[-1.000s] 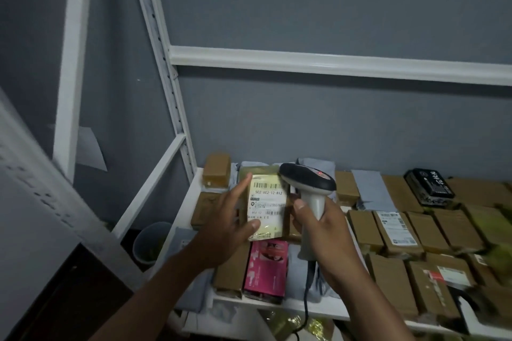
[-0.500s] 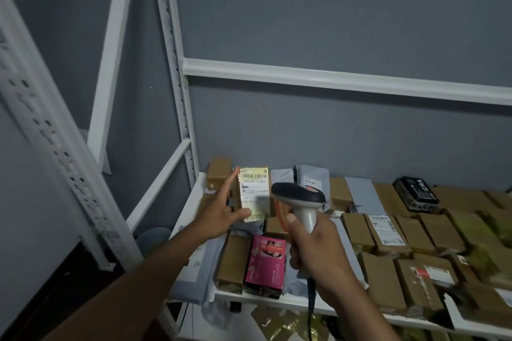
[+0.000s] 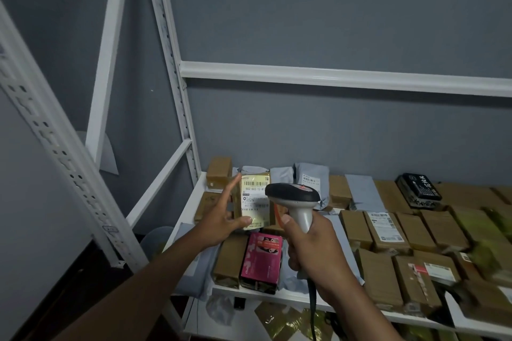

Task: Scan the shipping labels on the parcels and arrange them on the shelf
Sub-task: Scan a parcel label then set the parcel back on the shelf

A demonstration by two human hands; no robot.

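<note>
Hands mid-scan: we hold a parcel up w/ the left, scanner in the right.

Left hand [image 3: 221,219] props the small parcel [image 3: 253,202] upright above the far-left end of the shelf [image 3: 199,194], thumb pinching its near bottom edge, fingers behind; right hand [image 3: 313,246] wraps the scanner [image 3: 295,202] grip, head just right of the label [image 3: 255,199] & partly covering it. Step, we judge: scan stage, placing not yet done. Next: get a clean read, then find a gap among the boxes. Parcel looks yellowish, tape-wrapped, glossy; white label w/ barcode on top, print below.
</note>
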